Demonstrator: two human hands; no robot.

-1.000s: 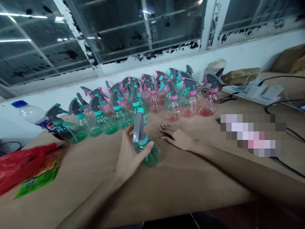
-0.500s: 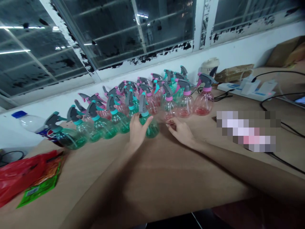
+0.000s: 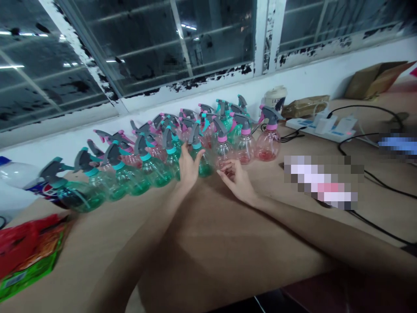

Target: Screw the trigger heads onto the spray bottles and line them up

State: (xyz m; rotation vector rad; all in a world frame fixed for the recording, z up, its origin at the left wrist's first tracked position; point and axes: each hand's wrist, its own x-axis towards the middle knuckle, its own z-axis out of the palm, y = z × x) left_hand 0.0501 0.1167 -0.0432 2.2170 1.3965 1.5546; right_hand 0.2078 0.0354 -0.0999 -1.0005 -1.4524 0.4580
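Note:
Green and pink trigger spray bottles stand in close rows on the table [image 3: 208, 226]. My left hand [image 3: 189, 167] is around the left side of a green spray bottle [image 3: 205, 166] in the front row, thumb in front, some fingers hidden behind its neck. My right hand [image 3: 239, 182] is just in front of a clear pink spray bottle [image 3: 224, 148], its fingers loosely curled and apart with nothing seen between them. Whether its fingertips touch that bottle I cannot tell. Two more pink spray bottles [image 3: 267, 145] continue the front row to the right.
At the left are a cola bottle [image 3: 19, 174], a red plastic bag [image 3: 19, 239] and a green food packet [image 3: 35, 269]. Behind the bottles runs a wall with windows. To the right are a paper cup [image 3: 274, 98], a power strip [image 3: 312, 127], black cables and a cardboard box [image 3: 371, 80].
The green spray bottle at my left hand has shifted back, nearer the row. My right hand's fingers have loosened slightly. The whole view has shifted a little.

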